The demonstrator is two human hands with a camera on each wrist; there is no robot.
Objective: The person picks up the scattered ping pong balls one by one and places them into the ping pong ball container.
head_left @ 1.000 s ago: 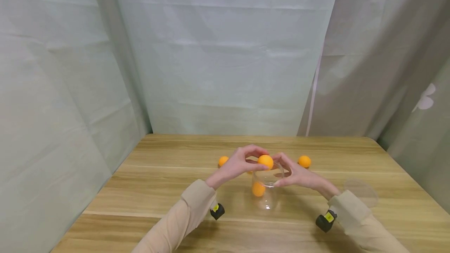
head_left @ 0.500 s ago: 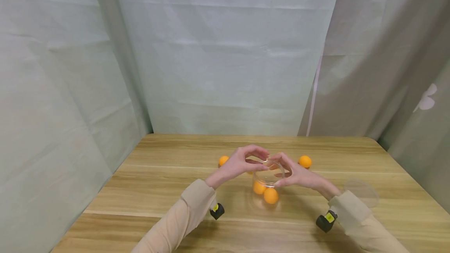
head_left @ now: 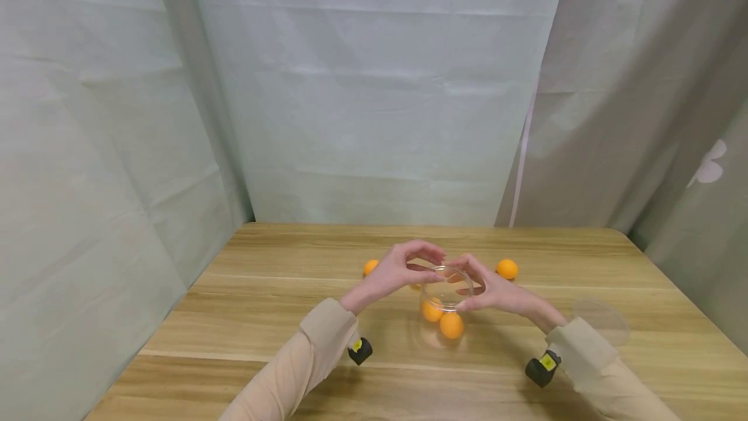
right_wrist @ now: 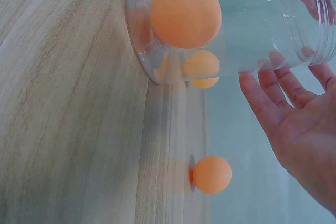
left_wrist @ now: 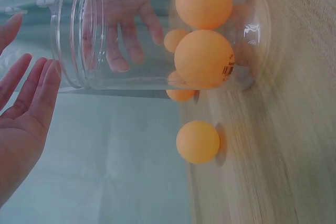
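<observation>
Standing upright on the worktop (head_left: pixel 234 317) just below the middle of the head view, a clear plastic jar (head_left: pixel 445 307) sits between the two hands, its open mouth level with their fingertips. The left hand (head_left: pixel 397 271) hovers at the jar's left rim with fingers loosely curved and parted from the thumb, holding nothing; in the left wrist view its straight fingers (left_wrist: pixel 31 98) at the left edge lie just beside the jar's threaded mouth (left_wrist: pixel 79 30), and whether they touch it cannot be told. The right hand (head_left: pixel 497 291) is at the jar's right rim, palm open and fingers relaxed; in the right wrist view its fingertips (right_wrist: pixel 273 77) at the right of the frame reach the clear wall near the mouth, seemingly resting against it.

Two orange balls (head_left: pixel 451 325) lie at the bottom of the jar, one nearer the camera and one (head_left: pixel 431 310) behind it to the left. More orange balls sit loose on the worktop beyond the hands: one (head_left: pixel 371 267) left of the left hand, one (head_left: pixel 506 269) right of the right hand. A clear round lid (head_left: pixel 600 321) lies on the worktop at the right, well apart from the jar.
</observation>
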